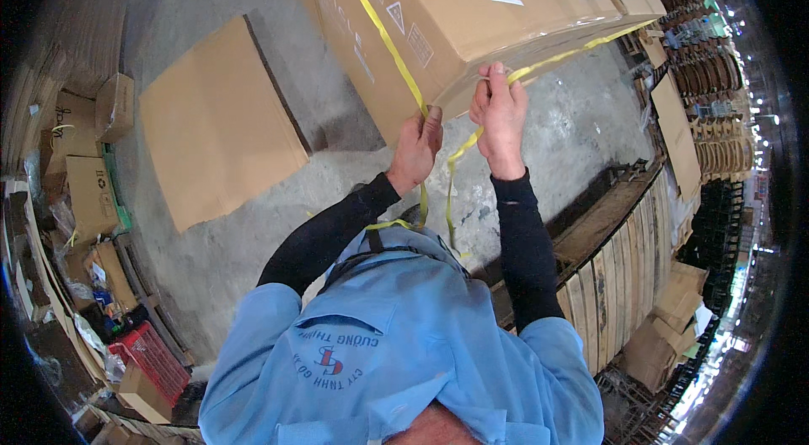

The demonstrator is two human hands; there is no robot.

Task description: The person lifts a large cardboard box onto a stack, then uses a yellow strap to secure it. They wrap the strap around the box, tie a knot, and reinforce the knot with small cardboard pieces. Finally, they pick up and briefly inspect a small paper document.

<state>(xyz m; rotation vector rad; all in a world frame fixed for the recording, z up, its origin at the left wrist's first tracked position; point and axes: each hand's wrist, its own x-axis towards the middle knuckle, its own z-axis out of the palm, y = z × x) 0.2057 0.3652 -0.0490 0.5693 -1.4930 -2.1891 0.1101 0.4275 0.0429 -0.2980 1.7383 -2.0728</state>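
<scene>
A large brown cardboard carton (pixel 438 32) with white print stands in front of me. Yellow strapping (pixel 377 22) runs down its left face and along its lower right edge. My left hand (pixel 415 147) is closed on the left run of strap at the carton's near corner. Just right of that corner, my right hand (pixel 500 115) pinches the other run between thumb and fingers. Loose strap ends hang below both hands, over the concrete floor and close to my shirt.
A flat cardboard sheet (pixel 221 125) lies on the floor at left. Small boxes (pixel 91 192) and a red crate (pixel 152 363) line the left edge. A slatted wooden pallet stack (pixel 619 276) stands close on my right. Curved brown parts (pixel 706 70) are stacked behind it.
</scene>
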